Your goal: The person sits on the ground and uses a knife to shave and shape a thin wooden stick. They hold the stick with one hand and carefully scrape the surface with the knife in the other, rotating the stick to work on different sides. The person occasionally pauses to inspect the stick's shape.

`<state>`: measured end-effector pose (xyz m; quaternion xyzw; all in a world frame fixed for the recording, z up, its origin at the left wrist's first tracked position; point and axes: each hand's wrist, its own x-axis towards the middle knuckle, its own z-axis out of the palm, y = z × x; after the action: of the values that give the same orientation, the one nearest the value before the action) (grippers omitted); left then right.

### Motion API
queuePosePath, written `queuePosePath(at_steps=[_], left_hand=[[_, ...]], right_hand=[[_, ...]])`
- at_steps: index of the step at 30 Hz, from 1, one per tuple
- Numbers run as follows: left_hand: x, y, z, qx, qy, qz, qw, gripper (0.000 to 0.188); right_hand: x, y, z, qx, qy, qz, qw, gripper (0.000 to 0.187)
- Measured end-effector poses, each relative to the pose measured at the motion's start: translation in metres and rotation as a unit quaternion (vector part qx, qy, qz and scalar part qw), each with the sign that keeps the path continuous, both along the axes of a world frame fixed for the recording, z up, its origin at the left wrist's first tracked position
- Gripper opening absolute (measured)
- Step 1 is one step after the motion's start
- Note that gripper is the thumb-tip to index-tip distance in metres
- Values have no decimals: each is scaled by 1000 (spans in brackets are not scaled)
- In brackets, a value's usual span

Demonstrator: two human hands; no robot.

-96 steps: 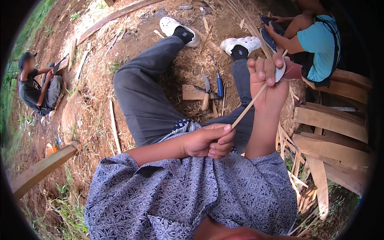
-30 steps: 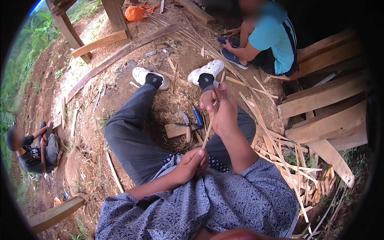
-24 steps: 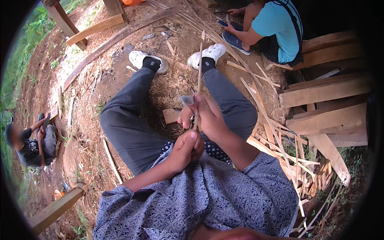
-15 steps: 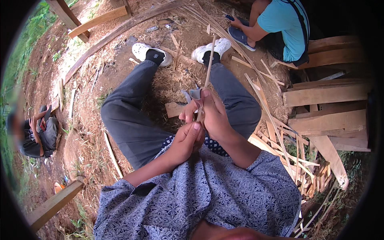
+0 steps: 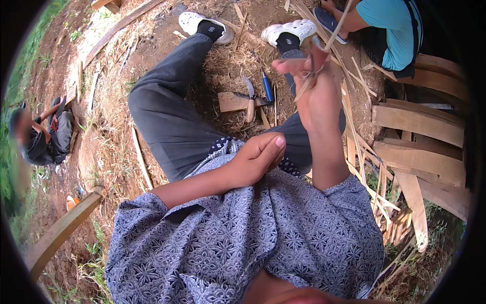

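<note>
My right hand (image 5: 320,93) is raised over my right shin, holding a thin wooden stick (image 5: 337,30) that slants up past the fingers. A thin grey-brown curled piece (image 5: 318,57) sits by the fingers; its kind is unclear. My left hand (image 5: 260,158) lies closed at my lap with the thumb on top; anything inside is hidden. Between my legs, a hooked knife (image 5: 250,104) with a wooden handle lies across a small wood block (image 5: 230,102). Right beside it are a blue-handled tool (image 5: 267,86) and a thin dark rod (image 5: 275,105).
A person in a turquoise shirt (image 5: 379,15) sits at the far right, another person (image 5: 61,134) at the left. Stacked curved planks (image 5: 417,119) and split wood strips (image 5: 385,202) fill the right side. A wooden beam (image 5: 63,233) stands at the lower left.
My hands have parted: the right has lifted away, up and to the right with the stick. My left hand stays near my lap. The knife and blue-handled tool have come into view.
</note>
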<state>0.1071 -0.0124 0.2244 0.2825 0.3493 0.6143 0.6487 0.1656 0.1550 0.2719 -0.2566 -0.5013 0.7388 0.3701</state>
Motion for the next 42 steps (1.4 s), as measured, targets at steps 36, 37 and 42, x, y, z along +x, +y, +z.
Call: queuePosePath(at_steps=[36,37,42], left_hand=[[-8,10,-7,-87,193,65,975,41],[-8,13,-4,-74,208,77,972,42],[-7,16,10,-27,165,65,984,42]], right_hand=[[21,-44,-36,-27,-86,72,993,46],[19,-37,-31,-10,-84,81,993,46],[6,-17,-12,92,-52,16,994,45]])
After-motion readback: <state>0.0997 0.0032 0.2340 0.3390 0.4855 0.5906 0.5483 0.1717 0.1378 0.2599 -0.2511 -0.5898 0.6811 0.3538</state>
